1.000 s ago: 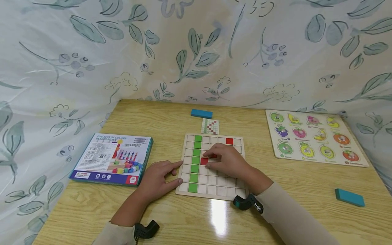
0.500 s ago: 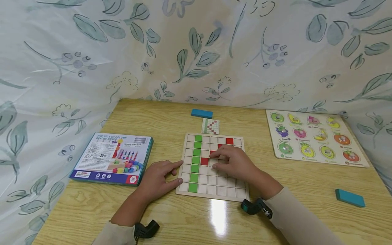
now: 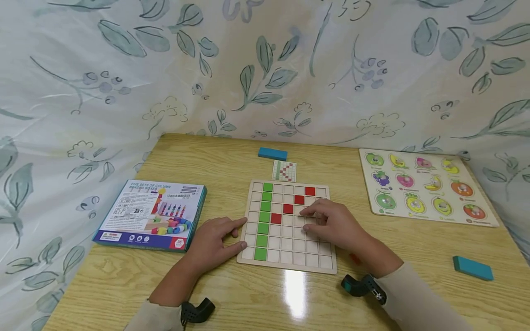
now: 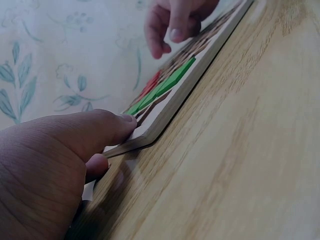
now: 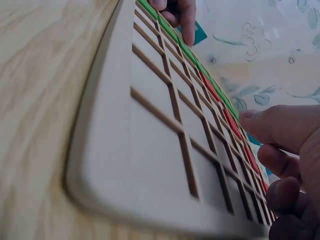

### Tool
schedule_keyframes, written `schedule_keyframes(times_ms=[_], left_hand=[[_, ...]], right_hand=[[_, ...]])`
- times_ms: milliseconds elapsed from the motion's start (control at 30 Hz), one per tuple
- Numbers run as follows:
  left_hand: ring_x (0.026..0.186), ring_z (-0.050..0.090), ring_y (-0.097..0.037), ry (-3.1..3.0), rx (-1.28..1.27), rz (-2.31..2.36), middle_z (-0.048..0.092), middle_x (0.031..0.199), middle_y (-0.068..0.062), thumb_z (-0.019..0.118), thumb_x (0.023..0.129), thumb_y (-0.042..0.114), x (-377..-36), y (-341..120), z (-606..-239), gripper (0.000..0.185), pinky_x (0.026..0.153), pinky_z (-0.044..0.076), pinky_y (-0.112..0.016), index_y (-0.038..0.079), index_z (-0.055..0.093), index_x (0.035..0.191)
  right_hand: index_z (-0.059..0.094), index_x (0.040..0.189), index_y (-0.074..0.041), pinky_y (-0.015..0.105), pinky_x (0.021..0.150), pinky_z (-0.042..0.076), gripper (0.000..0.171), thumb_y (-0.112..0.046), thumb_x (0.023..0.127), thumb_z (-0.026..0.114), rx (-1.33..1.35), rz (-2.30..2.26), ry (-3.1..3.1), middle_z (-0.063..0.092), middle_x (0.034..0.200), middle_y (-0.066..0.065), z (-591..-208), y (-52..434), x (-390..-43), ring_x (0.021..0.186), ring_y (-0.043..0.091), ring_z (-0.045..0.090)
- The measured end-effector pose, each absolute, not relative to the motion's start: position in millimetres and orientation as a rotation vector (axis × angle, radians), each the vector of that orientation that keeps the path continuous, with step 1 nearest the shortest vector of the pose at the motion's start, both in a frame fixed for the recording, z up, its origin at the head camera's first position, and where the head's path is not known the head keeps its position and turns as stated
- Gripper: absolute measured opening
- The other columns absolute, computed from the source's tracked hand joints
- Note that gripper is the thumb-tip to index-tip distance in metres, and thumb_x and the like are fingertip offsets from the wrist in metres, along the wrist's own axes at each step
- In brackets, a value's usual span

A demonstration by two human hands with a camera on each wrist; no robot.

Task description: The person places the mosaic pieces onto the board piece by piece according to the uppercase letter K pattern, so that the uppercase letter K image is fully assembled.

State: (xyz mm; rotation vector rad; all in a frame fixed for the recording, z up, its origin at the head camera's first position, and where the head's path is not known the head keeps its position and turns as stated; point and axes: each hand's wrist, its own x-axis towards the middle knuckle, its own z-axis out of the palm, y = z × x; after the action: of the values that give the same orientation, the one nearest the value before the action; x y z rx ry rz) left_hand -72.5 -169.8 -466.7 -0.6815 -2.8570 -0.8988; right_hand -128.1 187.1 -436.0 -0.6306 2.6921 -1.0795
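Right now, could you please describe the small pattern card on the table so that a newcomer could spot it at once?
Start at the wooden grid board in the middle of the table, where both hands rest. Just beyond its far edge lies the pattern card, between the board and a blue block. It is the only small, flat white card, printed with a tiny grid of green and red squares.

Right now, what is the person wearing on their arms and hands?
Both hands are bare: left hand, right hand. Each forearm has a light beige long sleeve. Each wrist carries a small black camera mount; the right one has a teal part.
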Motion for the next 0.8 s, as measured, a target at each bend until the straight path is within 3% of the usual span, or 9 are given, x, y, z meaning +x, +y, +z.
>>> schedule_keyframes(times_ms=[100, 300, 600, 800], left_hand=[[0.076, 0.044, -0.006, -2.857, -0.683, -0.901, 0.057, 0.091, 0.017, 0.084, 0.092, 0.039, -72.5, -169.8, -466.6, 0.052, 0.076, 0.039, -0.032, 0.019, 0.074, 0.139], [0.076, 0.044, -0.005, -2.854, -0.684, -0.909, 0.057, 0.091, 0.017, 0.084, 0.091, 0.039, -72.8, -169.5, -467.0, 0.053, 0.074, 0.040, -0.031, 0.018, 0.074, 0.139], [0.075, 0.043, -0.004, -2.836, -0.685, -0.894, 0.055, 0.090, 0.019, 0.085, 0.091, 0.038, -72.4, -169.8, -469.3, 0.052, 0.073, 0.039, -0.030, 0.018, 0.074, 0.138], [0.074, 0.043, -0.004, -2.831, -0.690, -0.889, 0.056, 0.089, 0.018, 0.086, 0.090, 0.037, -72.4, -168.9, -469.1, 0.053, 0.072, 0.039, -0.030, 0.017, 0.075, 0.137]], right_hand=[[0.081, 0.119, -0.022, 0.030, 0.067, 0.045, 0.031, -0.021, 0.089, 0.089, -0.613, -1.077, 2.703, 0.069, 0.108, -0.007, -435.5, 195.9, -126.3, 0.076, 0.016, 0.053], [0.080, 0.121, -0.021, 0.029, 0.061, 0.041, 0.033, -0.021, 0.089, 0.090, -0.576, -1.067, 2.710, 0.059, 0.088, -0.004, -432.8, 213.4, -124.7, 0.071, 0.017, 0.050], [0.078, 0.125, -0.024, 0.030, 0.065, 0.041, 0.038, -0.026, 0.089, 0.090, -0.562, -1.032, 2.729, 0.065, 0.107, -0.005, -435.3, 241.7, -118.1, 0.076, 0.017, 0.050], [0.079, 0.123, -0.022, 0.029, 0.063, 0.040, 0.037, -0.025, 0.088, 0.091, -0.597, -1.045, 2.756, 0.065, 0.103, -0.005, -436.4, 258.8, -111.6, 0.071, 0.014, 0.049]])
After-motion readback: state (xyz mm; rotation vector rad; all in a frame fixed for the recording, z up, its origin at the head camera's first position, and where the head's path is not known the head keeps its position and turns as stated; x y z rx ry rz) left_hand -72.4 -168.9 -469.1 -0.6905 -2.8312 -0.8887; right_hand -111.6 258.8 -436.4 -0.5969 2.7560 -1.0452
